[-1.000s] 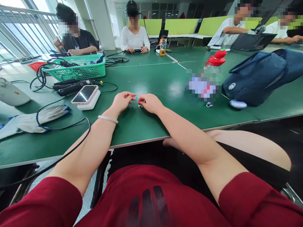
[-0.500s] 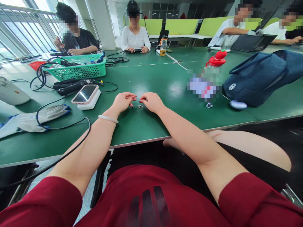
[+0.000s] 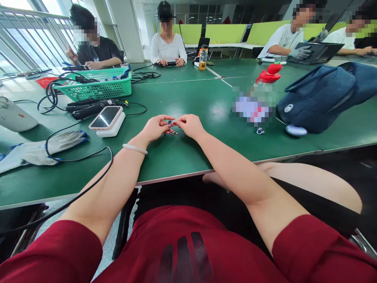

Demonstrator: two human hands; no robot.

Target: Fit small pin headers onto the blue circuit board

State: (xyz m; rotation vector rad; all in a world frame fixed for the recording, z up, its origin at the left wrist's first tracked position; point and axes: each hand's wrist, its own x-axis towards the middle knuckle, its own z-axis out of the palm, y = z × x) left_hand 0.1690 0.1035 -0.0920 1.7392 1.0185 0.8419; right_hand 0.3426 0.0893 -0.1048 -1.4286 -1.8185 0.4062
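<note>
Left hand (image 3: 153, 129): you pinch a small part (image 3: 169, 122).
Right hand (image 3: 191, 125): narrow, beside it; cannot tell if holding.
Bits (image 3: 174, 133): on table (image 3: 179, 159), near your fingers.

- Near the table's (image 3: 232, 155) near edge, on my left, I see a white-and-blue glove (image 3: 60, 144) with a black cable (image 3: 112, 157) looped over it.
- Beyond the glove, a phone (image 3: 106, 116) rests on a white block (image 3: 110, 131).
- Farther toward the far edge, still on my left, is a green basket (image 3: 100, 91) of cables and other items.
- On my right, near the near edge, sits a dark blue backpack (image 3: 321, 100), with a red-topped bottle (image 3: 267, 74) near it.
- Close to the far edge, an orange-topped bottle (image 3: 202, 59) stands near a person in white (image 3: 167, 49).
</note>
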